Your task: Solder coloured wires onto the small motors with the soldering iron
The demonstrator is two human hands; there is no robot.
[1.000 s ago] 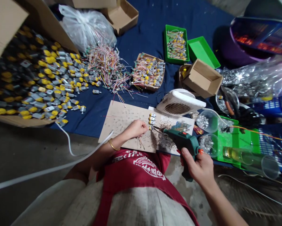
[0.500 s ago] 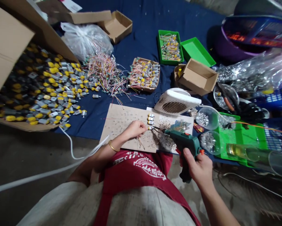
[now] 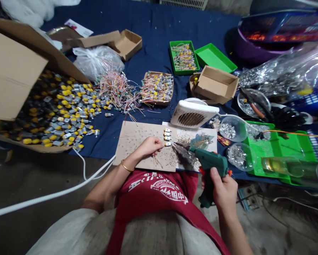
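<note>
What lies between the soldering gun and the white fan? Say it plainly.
Head view: a paper sheet strewn with dark specks lies between the soldering gun and white fan.

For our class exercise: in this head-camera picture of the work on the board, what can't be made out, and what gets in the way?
All in the head view:
- Trigger of the soldering gun: hidden by the fingers of the right hand.
- Whatever the left hand pinches: hidden by its own fingers.
- Wire joints on the small motors: too small to tell.
- Back of the motor heap: hidden by the cardboard flap.
</note>
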